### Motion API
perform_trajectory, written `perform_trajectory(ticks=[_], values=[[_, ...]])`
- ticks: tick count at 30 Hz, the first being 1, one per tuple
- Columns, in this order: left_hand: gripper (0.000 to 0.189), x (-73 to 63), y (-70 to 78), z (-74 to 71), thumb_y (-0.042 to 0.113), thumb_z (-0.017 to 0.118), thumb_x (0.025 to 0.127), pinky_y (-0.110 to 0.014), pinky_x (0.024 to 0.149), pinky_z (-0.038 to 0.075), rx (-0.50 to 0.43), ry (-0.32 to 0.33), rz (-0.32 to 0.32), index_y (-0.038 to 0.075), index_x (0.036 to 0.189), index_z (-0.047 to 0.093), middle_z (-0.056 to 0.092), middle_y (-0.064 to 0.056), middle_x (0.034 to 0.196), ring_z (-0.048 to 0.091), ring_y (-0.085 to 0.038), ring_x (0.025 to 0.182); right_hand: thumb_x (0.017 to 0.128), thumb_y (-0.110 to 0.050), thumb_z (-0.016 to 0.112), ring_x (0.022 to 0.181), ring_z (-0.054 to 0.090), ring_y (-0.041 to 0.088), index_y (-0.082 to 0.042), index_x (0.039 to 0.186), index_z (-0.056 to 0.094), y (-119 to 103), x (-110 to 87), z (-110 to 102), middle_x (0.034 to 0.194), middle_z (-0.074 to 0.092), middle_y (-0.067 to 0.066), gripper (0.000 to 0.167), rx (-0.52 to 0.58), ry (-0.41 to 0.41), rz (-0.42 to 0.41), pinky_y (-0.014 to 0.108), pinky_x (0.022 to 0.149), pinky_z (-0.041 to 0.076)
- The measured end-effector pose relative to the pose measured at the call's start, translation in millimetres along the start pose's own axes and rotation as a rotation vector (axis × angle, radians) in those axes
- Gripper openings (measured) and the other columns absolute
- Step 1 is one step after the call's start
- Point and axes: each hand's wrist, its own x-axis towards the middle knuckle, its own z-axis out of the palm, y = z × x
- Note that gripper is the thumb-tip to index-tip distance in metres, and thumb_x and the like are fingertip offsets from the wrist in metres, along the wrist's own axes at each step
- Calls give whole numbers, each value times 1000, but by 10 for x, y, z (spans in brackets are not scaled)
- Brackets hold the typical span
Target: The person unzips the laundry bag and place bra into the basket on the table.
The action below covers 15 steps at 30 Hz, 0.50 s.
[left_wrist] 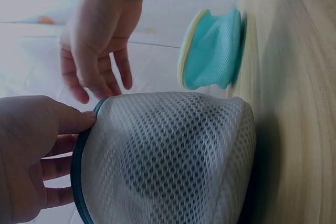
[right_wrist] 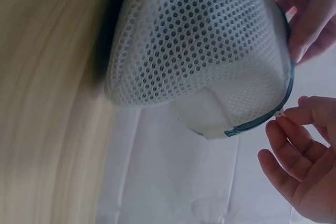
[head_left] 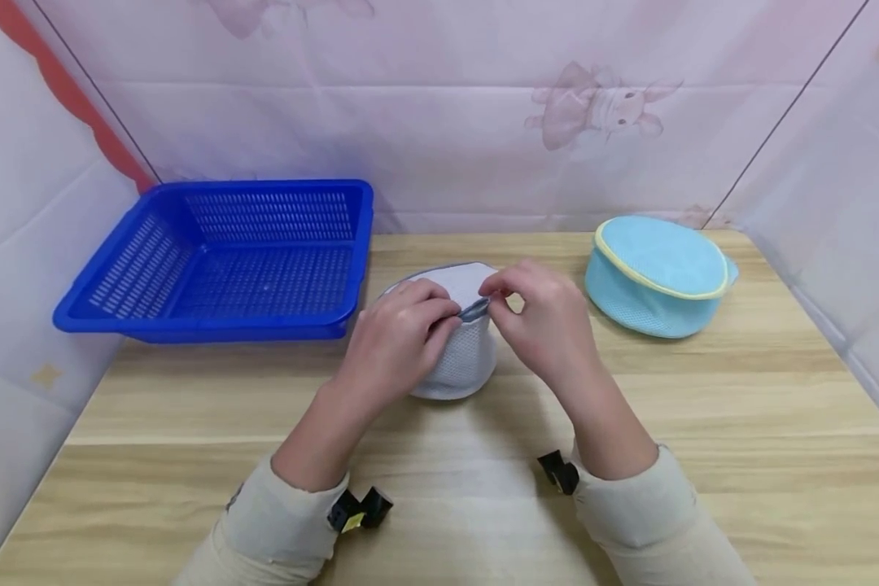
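Note:
A white mesh laundry bag [head_left: 457, 366] with a dark blue-grey zipper edge stands on the table between the two hands. My left hand [head_left: 399, 338] grips the rim of its lid, and in the left wrist view the thumb [left_wrist: 79, 120] presses on the dark zipper edge [left_wrist: 79, 169]. At the right side of the same rim, my right hand [head_left: 545, 321] pinches the small white zipper pull [right_wrist: 279, 113] between thumb and fingertip. Part of the zipper band [right_wrist: 249, 126] curves away beyond that pull in the right wrist view.
To the left, a blue plastic basket [head_left: 212, 325] with slotted walls sits near the back wall. A turquoise mesh bag [head_left: 652, 301] with yellow trim stands at the back right. Wall sheets printed with a rabbit figure [head_left: 593, 106] enclose the wooden table [head_left: 447, 488].

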Motion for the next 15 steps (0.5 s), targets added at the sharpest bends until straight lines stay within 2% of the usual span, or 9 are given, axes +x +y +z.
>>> perform_trajectory(ticks=[4,9,15], values=[[9,-9,5,3,14,72,89,-32,75,55,-5,4,-1,10,94,78,69,-1,96,62,-18,88,79,5,67,75,65,18,-8,83,75,-104,-23,3,81,71,3,16,25,-11,-62,32,65,52],[8,-16,-1,11,13,72,89,-31,70,54,-6,22,3,10,93,78,68,0,94,61,-17,84,77,6,69,66,59,14,-9,82,75,-197,-47,22,78,68,1,17,23,-9,-113,26,57,48],[7,-2,-8,13,11,70,90,-31,71,54,17,42,43,9,91,77,68,0,92,62,-17,83,76,7,68,63,58,13,-9,81,75,-198,-43,21,77,67,1,19,17,-1,-115,26,53,46]])
